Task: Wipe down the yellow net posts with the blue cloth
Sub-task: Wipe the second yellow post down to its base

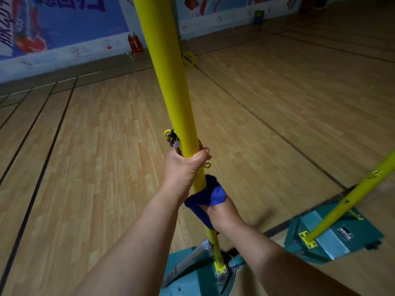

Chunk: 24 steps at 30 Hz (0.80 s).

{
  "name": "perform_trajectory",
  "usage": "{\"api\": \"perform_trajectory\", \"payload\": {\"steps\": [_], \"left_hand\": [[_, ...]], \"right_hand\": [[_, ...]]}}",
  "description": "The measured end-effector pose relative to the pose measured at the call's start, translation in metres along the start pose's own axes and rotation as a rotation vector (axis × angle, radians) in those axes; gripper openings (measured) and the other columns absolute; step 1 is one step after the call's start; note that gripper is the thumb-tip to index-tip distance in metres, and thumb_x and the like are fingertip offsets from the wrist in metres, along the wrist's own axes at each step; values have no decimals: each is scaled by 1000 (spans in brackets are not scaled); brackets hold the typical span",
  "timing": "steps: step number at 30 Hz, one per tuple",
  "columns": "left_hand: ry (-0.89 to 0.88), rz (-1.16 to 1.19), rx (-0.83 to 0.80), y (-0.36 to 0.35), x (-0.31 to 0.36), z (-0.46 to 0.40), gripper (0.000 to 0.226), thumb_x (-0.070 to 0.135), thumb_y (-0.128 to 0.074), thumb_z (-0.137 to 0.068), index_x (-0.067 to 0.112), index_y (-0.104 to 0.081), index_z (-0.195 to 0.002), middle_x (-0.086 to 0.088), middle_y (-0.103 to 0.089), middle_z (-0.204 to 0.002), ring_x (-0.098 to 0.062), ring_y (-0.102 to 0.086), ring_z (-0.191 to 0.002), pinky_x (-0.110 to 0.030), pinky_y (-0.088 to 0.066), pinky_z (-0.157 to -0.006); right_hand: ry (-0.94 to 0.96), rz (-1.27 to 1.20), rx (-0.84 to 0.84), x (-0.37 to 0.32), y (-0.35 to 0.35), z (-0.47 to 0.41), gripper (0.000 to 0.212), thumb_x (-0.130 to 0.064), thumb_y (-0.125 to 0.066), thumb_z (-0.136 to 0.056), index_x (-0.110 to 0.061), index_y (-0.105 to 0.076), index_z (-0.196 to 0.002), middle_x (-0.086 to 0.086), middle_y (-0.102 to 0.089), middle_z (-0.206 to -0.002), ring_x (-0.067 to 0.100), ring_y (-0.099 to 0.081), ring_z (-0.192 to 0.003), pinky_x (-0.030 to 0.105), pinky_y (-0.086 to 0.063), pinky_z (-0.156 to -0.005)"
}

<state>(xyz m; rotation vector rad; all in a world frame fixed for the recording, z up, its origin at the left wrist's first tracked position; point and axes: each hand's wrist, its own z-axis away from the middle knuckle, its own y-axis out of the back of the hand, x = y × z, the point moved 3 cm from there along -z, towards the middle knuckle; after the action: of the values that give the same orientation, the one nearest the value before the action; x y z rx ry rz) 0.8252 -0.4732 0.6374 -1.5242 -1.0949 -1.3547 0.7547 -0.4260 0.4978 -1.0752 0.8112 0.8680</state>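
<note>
A yellow net post [168, 82] rises from a teal base [192, 274] at the bottom centre. My left hand [183, 169] grips the post bare, just below a small yellow hook with a dark knot [172, 138]. Lower down, my right hand [222, 212] holds the blue cloth [206, 197] wrapped around the post, a short way above the base. A second yellow post [346, 201] slants in from the right on its own teal base [333, 238].
Wooden court floor [96, 157] with dark lines spreads all around. Two red fire extinguishers [134, 43] stand by the far wall with its blue banner [64, 22]. A yellow hook [188, 59] sticks out higher up the near post.
</note>
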Motion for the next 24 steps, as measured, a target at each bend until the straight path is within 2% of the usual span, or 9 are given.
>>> {"api": "perform_trajectory", "payload": {"steps": [4,6,9,11,14,17,19,21,24], "left_hand": [[-27,-25,-15,1,-3,-2,21,14,-77,-73,34,-70,-70,3,-67,-68,-24,-70,-67,-37,-61,-65],[-30,-29,-26,1,-4,-2,19,14,-77,-73,32,-69,-70,2,-65,-67,-21,-66,-64,-33,-58,-63],[-20,-25,-23,1,-7,-2,16,13,-78,-74,26,-68,-76,0,-65,-70,-20,-65,-63,-33,-57,-64],[-15,-8,-14,2,-8,-2,16,13,-79,-74,24,-68,-78,-1,-65,-72,-20,-65,-63,-34,-57,-65],[-19,-8,-3,1,-9,-3,17,13,-79,-73,26,-68,-75,-2,-66,-72,-20,-65,-63,-34,-57,-65],[-8,-9,21,1,-11,-2,15,15,-78,-72,23,-67,-77,-3,-66,-71,-19,-66,-63,-30,-55,-63],[0,-6,20,1,-12,-1,16,15,-78,-72,17,-66,-81,-6,-66,-73,-20,-65,-65,-30,-55,-64],[12,-1,22,1,-12,-2,19,15,-78,-72,12,-65,-85,-8,-65,-74,-22,-64,-67,-31,-55,-65],[27,9,31,2,-13,-3,22,15,-79,-71,12,-64,-87,-7,-65,-76,-22,-64,-69,-32,-55,-66]], "right_hand": [[-76,-68,9,19,10,0,52,14,-72,-66,5,-55,-115,28,-64,-91,41,-69,-90,62,-55,-96],[-78,-82,20,23,13,1,52,15,-67,-68,0,-56,-117,31,-66,-89,40,-70,-87,62,-53,-98],[-9,64,28,17,11,5,47,6,-79,-59,-6,-60,-100,28,-58,-99,36,-65,-91,60,-55,-97],[-46,123,63,16,13,9,40,2,-83,-63,-13,-61,-93,17,-55,-103,26,-63,-91,51,-59,-93],[35,365,174,5,15,18,21,-11,-67,-94,-23,-61,-110,0,-65,-106,-2,-61,-84,26,-57,-93],[211,394,101,-8,7,24,23,-5,-56,-94,-14,-65,-113,5,-75,-94,9,-72,-93,36,-59,-94],[262,442,158,-10,8,27,25,-9,-61,-96,-12,-65,-120,-9,-70,-94,-13,-65,-87,20,-57,-85],[285,443,201,-5,12,27,29,-9,-65,-95,-14,-63,-124,-11,-66,-99,-22,-60,-83,9,-50,-76],[242,247,99,-7,4,23,24,-28,-59,-92,-26,-59,-116,-1,-77,-98,3,-72,-96,30,-56,-86]]}}
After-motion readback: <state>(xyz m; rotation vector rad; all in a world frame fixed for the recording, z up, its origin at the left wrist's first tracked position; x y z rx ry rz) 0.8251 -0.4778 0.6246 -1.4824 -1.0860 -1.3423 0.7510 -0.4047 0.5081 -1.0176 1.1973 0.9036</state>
